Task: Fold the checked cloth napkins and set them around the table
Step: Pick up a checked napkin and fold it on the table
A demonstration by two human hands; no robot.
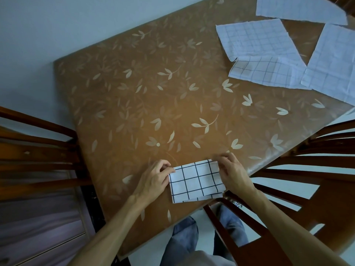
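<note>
A folded white napkin with a black check point(196, 181) lies at the near edge of the brown leaf-patterned table point(146, 96). My left hand point(153, 179) pinches its upper left corner. My right hand point(233, 172) grips its upper right corner and right side. Several unfolded checked napkins lie flat at the far right: one point(255, 39) in the middle, one point(267, 72) below it, one point(334, 62) at the right edge and one point(299, 8) at the top.
A wooden chair point(36, 154) stands at the table's left side. Two more wooden chair backs stand on the right, one point(307, 164) by the table edge, one point(249, 239) close to my legs. A pale wall runs behind the table at upper left.
</note>
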